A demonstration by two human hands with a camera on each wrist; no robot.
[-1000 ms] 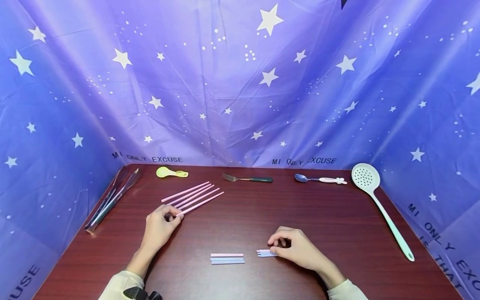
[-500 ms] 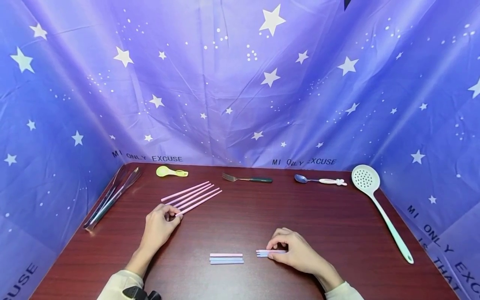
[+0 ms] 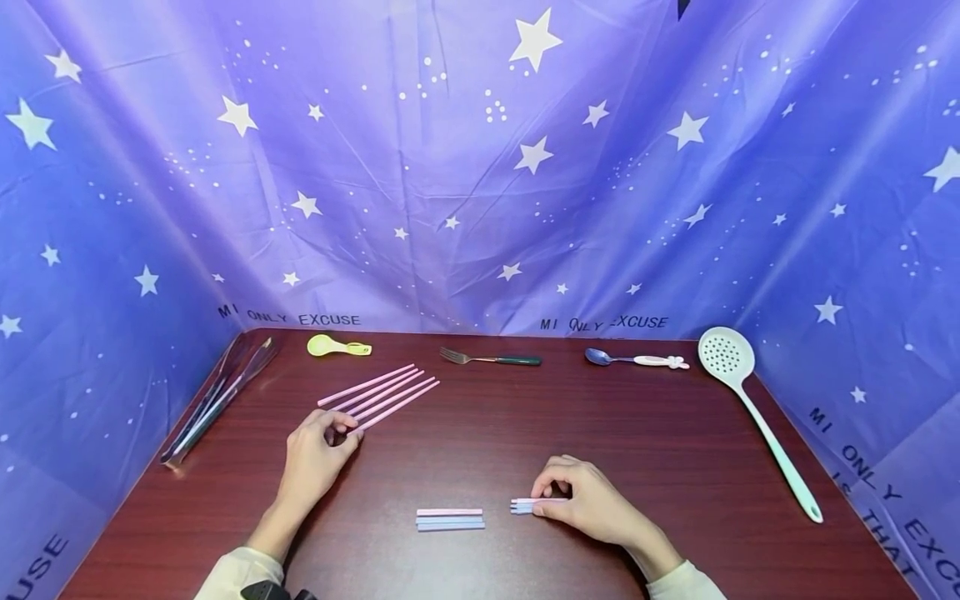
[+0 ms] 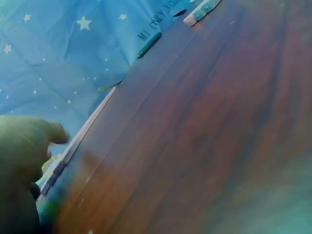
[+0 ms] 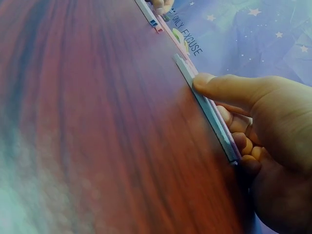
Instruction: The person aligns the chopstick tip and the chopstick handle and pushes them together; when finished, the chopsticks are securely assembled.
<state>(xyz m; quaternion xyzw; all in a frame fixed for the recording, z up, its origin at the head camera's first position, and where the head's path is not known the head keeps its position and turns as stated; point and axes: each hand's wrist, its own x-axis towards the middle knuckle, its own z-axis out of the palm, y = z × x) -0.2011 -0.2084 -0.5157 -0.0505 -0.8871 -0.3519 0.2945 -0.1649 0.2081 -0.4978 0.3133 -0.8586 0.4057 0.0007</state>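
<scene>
right hand [image 3: 592,502] pinching short sticks [image 3: 525,505], left hand [image 3: 315,454] seemingly touching pink straws [image 3: 378,393]

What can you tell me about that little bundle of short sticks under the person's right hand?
The short sticks are a few thin pastel bars, pink and pale blue, seemingly plastic, lying flat side by side on the dark wooden table. The right hand pinches them with thumb and curled fingers. Their left ends poke out toward a similar loose set, apart from it.

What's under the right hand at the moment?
The right hand covers a short bundle of pastel sticks, pinched between thumb and fingers, lying on the table. Only the bundle's left end shows in the head view; the rest is hidden beneath the fingers.
</scene>
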